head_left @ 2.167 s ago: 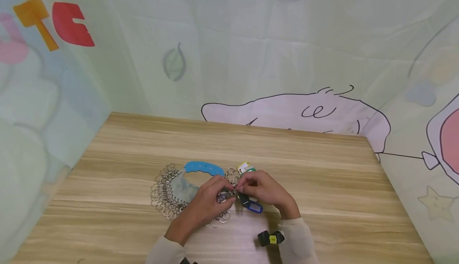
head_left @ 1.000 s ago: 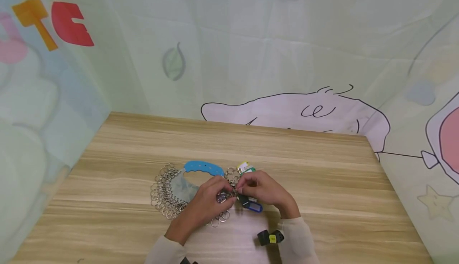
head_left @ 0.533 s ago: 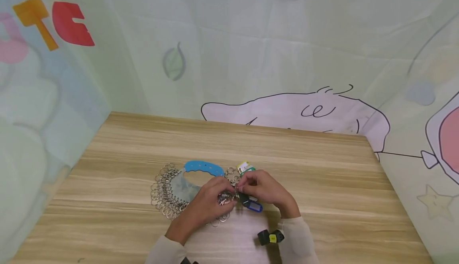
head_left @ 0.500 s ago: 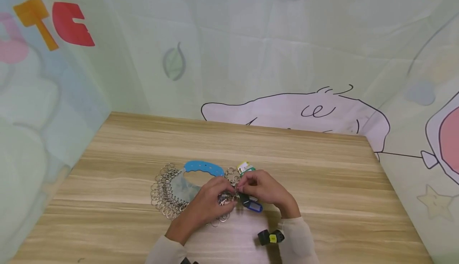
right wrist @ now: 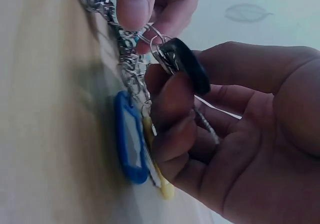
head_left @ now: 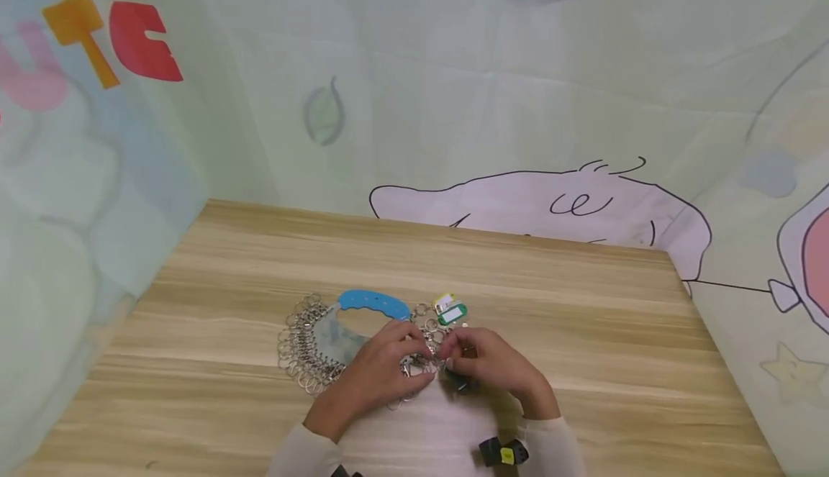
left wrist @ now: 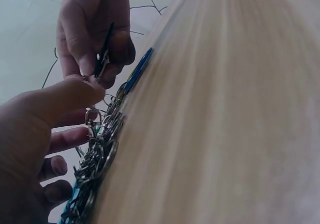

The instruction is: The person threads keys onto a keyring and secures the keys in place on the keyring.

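Note:
My right hand (head_left: 495, 362) curls its fingers around a black-headed key (right wrist: 187, 66), whose toothed metal blade shows against the palm in the right wrist view. A metal split ring (right wrist: 159, 39) runs at the key's head. My left hand (head_left: 382, 365) pinches this ring between thumb and forefinger, its other fingers loosely bent. Beside and below both hands lies a heap of metal rings and clasps (left wrist: 97, 149). Key tags hang among them: a blue one (right wrist: 130, 139), a yellow one (head_left: 443, 303) and a green one (head_left: 452, 314).
A blue scalloped strip (head_left: 374, 303) and a translucent fan-shaped sheet (head_left: 333, 337) lie left of the hands, with many metal rings (head_left: 304, 347) along the sheet's edge. The wood-grain table (head_left: 583, 304) meets a printed cloth wall (head_left: 453, 103) behind. A black wrist strap (head_left: 504, 452) is by the right sleeve.
The right hand has drawn slightly toward me and turned, lifting the black-headed key. The green and yellow tags are now uncovered, the blue one hidden in the head view. That view has shifted a little.

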### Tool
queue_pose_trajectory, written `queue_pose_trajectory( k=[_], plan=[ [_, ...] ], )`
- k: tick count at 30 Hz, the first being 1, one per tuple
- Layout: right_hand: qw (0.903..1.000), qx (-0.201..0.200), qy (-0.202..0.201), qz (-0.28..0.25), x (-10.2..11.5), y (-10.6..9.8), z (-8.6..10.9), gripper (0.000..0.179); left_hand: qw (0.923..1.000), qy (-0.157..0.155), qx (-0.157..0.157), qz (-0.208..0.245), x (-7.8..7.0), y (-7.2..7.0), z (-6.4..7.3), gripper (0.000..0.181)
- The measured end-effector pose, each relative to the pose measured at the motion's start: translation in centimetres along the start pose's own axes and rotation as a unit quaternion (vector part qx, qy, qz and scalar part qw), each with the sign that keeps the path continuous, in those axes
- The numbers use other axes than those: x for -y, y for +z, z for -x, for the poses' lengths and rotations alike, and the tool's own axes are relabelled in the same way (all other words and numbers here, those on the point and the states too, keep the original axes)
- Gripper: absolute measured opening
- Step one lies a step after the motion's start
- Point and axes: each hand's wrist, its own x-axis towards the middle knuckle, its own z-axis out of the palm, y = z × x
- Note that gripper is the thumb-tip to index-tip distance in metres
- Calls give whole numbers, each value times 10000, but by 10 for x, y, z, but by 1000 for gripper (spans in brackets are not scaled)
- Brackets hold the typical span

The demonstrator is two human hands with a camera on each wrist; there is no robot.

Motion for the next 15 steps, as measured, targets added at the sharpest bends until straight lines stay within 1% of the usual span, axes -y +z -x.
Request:
queue_pose_trajectory(
  k=[4,7,10,13,15],
  plan=[
    [9999,-133,11,7,1,7,6,13,9993,-6,231,-306,-1,-3,-1,24],
    [9991,-259,21,328,1,13,9,14,9986,-14,349,-404,-2,-4,-1,24],
    [9963,-417,19,747,1,18,12,15,9980,18,400,-483,-2,-4,-2,24],
    [9926,-554,-145,1070,1,21,13,16,9976,64,398,-570,-2,-3,-1,24],
    [9897,-651,-358,1227,2,23,12,17,9976,113,349,-585,-1,-3,0,24]
  ],
)
